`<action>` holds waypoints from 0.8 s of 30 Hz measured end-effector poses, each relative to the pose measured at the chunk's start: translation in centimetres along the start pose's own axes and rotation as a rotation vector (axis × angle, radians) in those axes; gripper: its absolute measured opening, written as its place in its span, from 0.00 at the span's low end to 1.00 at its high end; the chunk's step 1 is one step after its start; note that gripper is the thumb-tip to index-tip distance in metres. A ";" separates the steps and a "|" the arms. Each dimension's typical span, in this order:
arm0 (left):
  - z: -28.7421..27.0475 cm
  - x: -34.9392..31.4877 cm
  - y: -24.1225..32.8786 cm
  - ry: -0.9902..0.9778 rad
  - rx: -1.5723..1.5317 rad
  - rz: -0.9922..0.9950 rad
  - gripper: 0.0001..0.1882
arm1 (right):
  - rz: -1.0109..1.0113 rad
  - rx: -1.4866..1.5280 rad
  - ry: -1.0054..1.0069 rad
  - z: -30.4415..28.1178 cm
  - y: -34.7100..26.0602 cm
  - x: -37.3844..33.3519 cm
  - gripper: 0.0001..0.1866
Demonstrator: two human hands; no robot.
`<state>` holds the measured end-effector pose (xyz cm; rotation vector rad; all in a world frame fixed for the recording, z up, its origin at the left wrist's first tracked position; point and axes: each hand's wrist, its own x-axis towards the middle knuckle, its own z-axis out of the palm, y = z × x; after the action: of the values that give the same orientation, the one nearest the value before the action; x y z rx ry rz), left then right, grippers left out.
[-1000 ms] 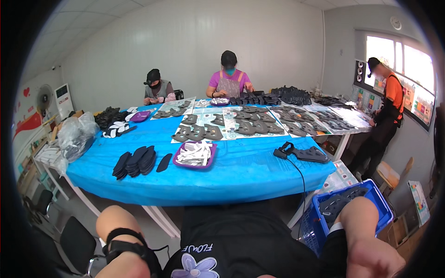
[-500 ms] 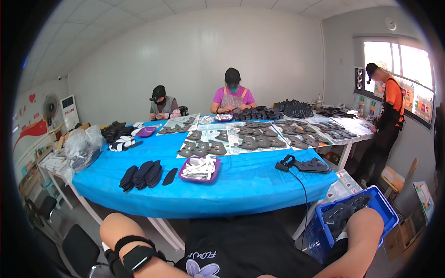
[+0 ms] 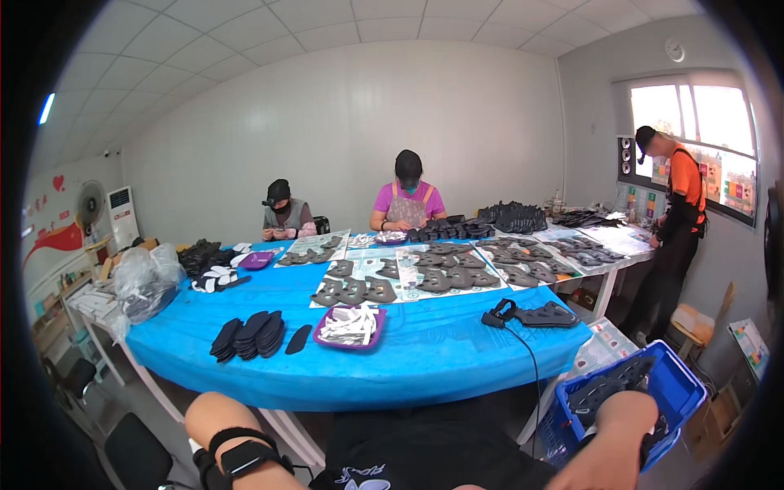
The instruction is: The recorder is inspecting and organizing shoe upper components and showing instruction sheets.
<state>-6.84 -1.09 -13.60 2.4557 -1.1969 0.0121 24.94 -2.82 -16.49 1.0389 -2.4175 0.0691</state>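
Right forearm reaches down over blue crate of dark pieces; both hands out of view, grip unknowable.

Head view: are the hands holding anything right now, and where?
Cannot be told: both hands lie below the frame; only the left forearm and right forearm, over the blue crate, show.

A small workshop: a long table under blue cloth carries rows of dark cut pieces, with seated workers at its far edge and a blue crate beside its right corner.
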 end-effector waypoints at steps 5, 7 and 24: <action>0.6 -2.9 -1.9 0.263 0.305 -0.163 0.07 | 0.322 0.017 -0.083 -1.0 1.1 -1.5 0.12; 1.4 -5.6 -2.5 0.312 0.534 -0.366 0.06 | 0.417 -0.084 -0.016 -0.5 0.5 -3.2 0.13; 16.9 -19.1 -10.8 0.444 -0.018 -1.377 0.14 | 1.757 0.383 -0.436 9.5 4.2 -19.1 0.14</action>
<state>-13.61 13.12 -36.39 2.5253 0.7464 0.1375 29.13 10.62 -33.08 -1.3340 -2.9111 0.9443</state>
